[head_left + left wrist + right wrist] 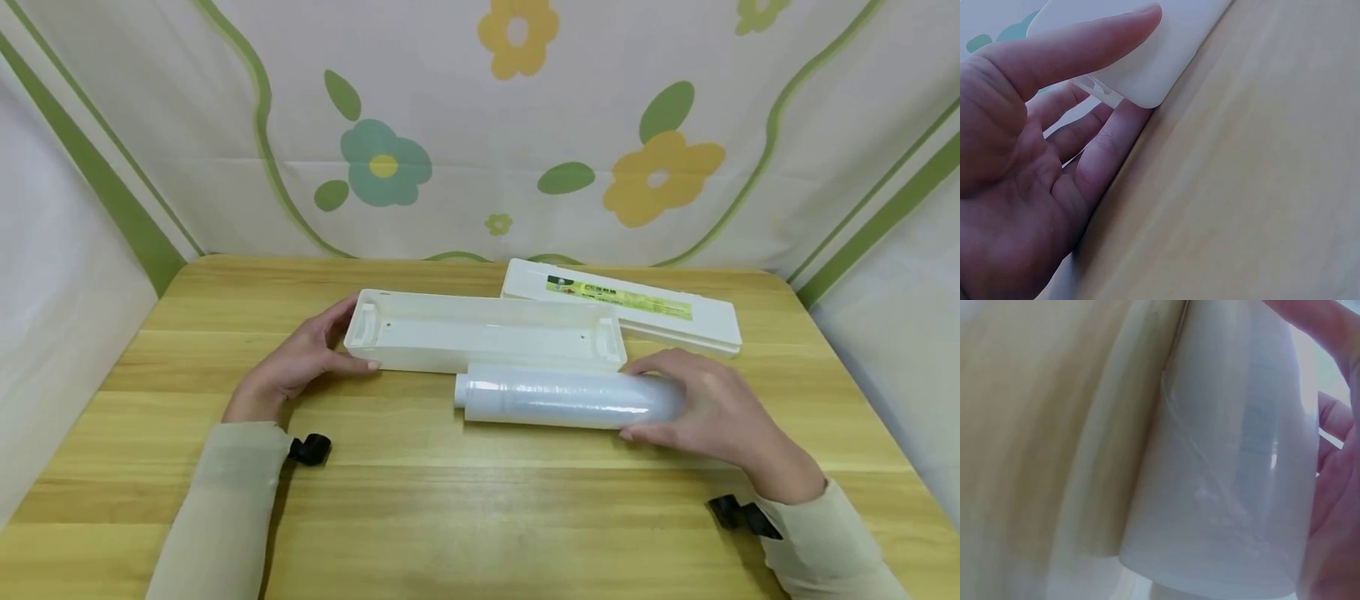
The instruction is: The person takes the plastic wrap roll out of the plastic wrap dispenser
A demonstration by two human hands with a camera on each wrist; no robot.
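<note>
A long white plastic box [487, 337], its open side up, lies mid-table. My left hand [300, 362] holds its left end, thumb along the front wall and the other fingers behind the end. In the left wrist view the thumb lies across the white wall of the box [1141, 69]. Just in front of the box's right half is a roll of cling film [562, 396], its core end poking out at the left. My right hand [708, 408] grips the right end of this roll, thumb on the near side. The roll [1229, 462] fills much of the right wrist view.
Behind the box, to the right, a white lid [622, 304] with a green and yellow label lies at a slant, partly hidden by the box. A flower-patterned curtain [450, 100] closes off the back and sides of the wooden table [450, 517].
</note>
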